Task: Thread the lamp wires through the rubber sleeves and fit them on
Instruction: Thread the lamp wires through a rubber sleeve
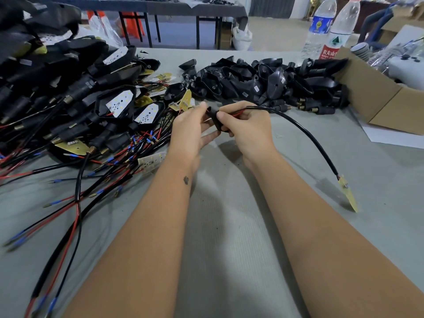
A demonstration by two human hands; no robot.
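Note:
Over the middle of the table my left hand [191,128] and my right hand [246,125] meet around a small black rubber sleeve [214,119]. The right hand grips the sleeve from below and pinches the thin red and black wire ends at its top. The left thumb and fingers hold the sleeve's left side. A black sheathed lamp wire [305,134] arcs from the right hand down to the right. It ends in a yellow lamp board [348,193] lying on the table.
A heap of wired lamp units [75,102] with red, black and blue leads fills the left. A pile of loose black rubber sleeves [263,81] lies behind the hands. A cardboard box [378,95] and two water bottles [330,26] stand at the back right.

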